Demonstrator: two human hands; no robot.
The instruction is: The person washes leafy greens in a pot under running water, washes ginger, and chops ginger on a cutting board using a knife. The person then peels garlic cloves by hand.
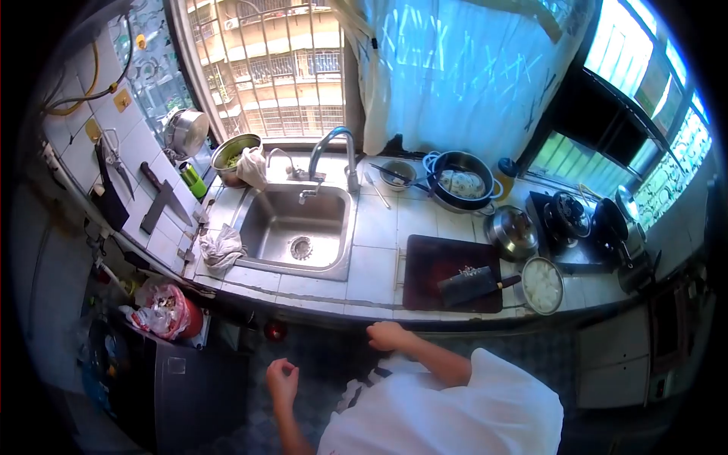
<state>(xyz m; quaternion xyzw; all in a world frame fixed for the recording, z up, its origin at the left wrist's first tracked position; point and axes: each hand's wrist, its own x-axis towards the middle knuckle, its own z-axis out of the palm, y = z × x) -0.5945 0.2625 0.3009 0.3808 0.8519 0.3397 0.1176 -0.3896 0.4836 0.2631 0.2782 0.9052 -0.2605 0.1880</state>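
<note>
My left hand point(282, 381) hangs in front of the counter, above the floor, its fingers curled loosely toward the thumb with nothing visible in them. Closer to the counter's front edge, my right hand point(387, 335) is closed in a fist, and no object shows in it. Neither hand touches anything on the counter. Nearest beyond my right hand is a dark cutting board point(421, 277). On it lies a cleaver point(466, 287) with small chopped pale bits on and beside its blade. A handled pan point(543, 286) of white pieces stands right of the board.
A steel sink point(258, 220) with a faucet point(334, 144) is set into the tiled counter point(371, 262). Pots, a kettle point(512, 231) and a gas stove point(547, 205) stand at right. Knives point(163, 205) hang on the left wall above a red bin point(193, 322).
</note>
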